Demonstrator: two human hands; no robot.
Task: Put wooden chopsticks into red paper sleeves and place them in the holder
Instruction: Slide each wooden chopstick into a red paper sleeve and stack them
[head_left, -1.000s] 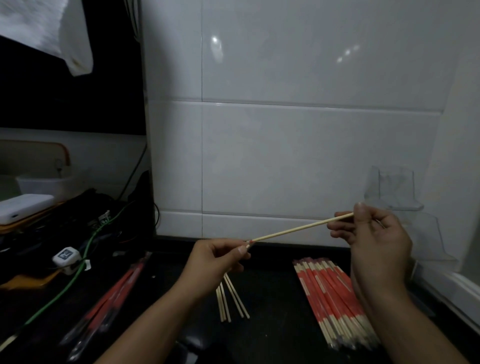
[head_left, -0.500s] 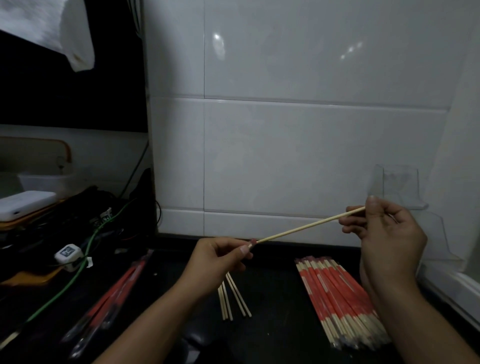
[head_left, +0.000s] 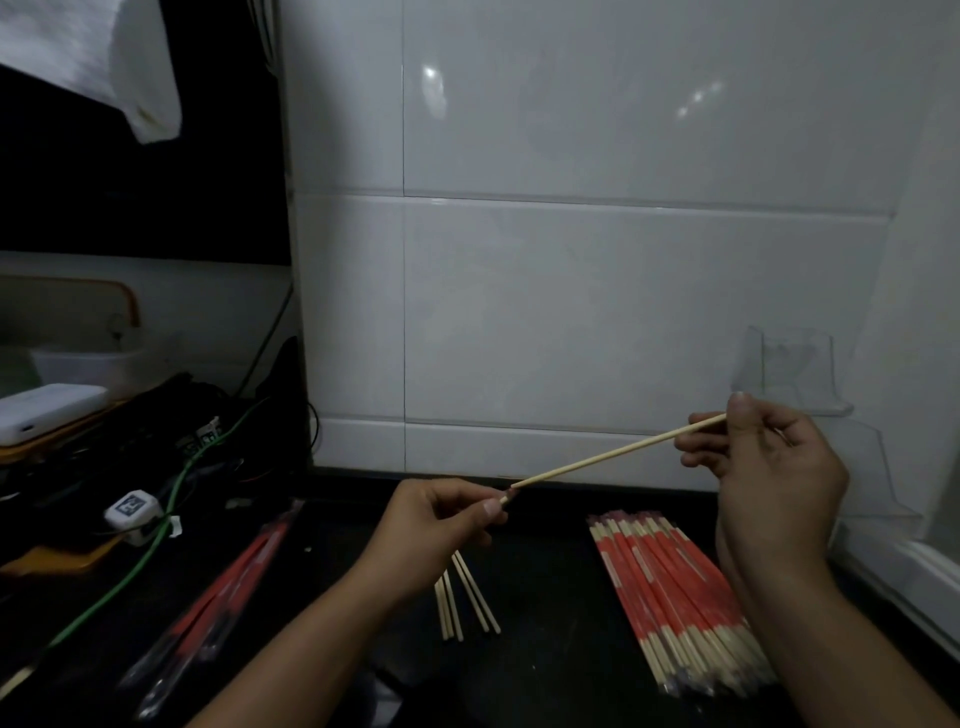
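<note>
A glossy white tiled wall (head_left: 571, 312) rises behind a dark, smooth bench (head_left: 545, 571), with a white cloth (head_left: 130, 67) hanging at the upper left. Against the wall at the bench's right rear corner stands a clear plastic holder (head_left: 789, 374), angular and see-through. On the right part of the bench, towards its front edge, lies a flat stack of sleeved chopsticks (head_left: 675, 587), red paper with pale wood ends showing at both ends. Towards the left front, a clear packet of red sleeves (head_left: 228, 592) lies slantwise, long and thin. At the bench's left end sits a clutter of cables, among them a green cable (head_left: 140, 561), and a smooth white box (head_left: 47, 410). A few bare chopsticks (head_left: 467, 597) lie loose on the middle of the bench, just below the left hand (head_left: 436, 535). That hand pinches the lower end of a slender, pale wooden chopstick (head_left: 613, 454) between thumb and fingertips; the right hand (head_left: 769, 467) pinches its upper end, fingers curled. The stick slants upward to the right, held in the air above the bench, in front of the wall.
</note>
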